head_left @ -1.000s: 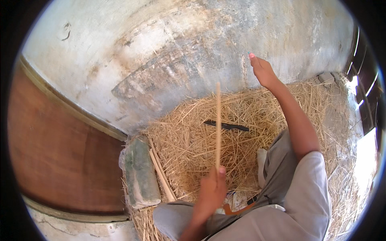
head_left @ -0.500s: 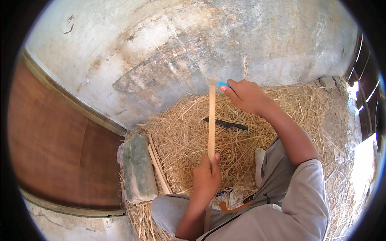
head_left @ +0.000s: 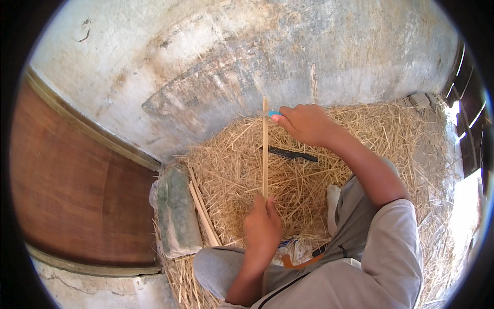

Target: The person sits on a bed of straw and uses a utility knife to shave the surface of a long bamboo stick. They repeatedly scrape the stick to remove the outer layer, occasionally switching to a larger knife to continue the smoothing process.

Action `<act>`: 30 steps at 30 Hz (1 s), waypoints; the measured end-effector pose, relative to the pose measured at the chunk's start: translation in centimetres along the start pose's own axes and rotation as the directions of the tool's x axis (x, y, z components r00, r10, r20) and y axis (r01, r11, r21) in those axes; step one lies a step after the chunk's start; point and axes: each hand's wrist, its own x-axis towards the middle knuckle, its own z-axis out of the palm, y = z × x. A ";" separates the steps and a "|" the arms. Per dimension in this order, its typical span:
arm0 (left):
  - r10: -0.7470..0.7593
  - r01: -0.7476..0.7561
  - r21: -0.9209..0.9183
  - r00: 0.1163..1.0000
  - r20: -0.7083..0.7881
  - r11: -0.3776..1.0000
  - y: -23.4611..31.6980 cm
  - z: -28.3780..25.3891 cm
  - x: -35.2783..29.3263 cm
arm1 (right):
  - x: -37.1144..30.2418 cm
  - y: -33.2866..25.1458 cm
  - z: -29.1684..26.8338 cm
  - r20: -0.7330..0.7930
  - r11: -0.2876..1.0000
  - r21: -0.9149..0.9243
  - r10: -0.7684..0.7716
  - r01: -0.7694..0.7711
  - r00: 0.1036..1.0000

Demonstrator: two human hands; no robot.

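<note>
My left hand (head_left: 261, 226) is closed round the lower part of a long pale bamboo strip (head_left: 265, 165), which points away from me toward the wall. A narrow side of the strip faces up. My right hand (head_left: 306, 123) grips a knife with a blue handle (head_left: 274, 113), most of it hidden in the fingers. Its short blade lies across the strip a little below the far end. On the straw beyond my left hand rests a black knife (head_left: 293, 155), with the strip passing over its left end.
Loose straw (head_left: 350, 139) covers the floor round my legs. Several pale strips (head_left: 205, 213) lie at the left beside a greenish wrapped block (head_left: 179, 211). A stained wall (head_left: 231, 62) rises ahead, and a brown door panel (head_left: 87, 190) stands at the left. An orange curved thing (head_left: 296, 265) lies near my lap.
The strip has turned from its broad face to a narrow side and shifted slightly left. The blue-handled knife has moved left and a little nearer, from the strip's tip to just below it.
</note>
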 end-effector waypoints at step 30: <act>0.016 -0.015 -0.013 0.998 0.067 1.000 -0.8 1.4 -0.3 | -0.8 0.0 0.2 0.150 0.990 0.014 0.135 -0.139 0.979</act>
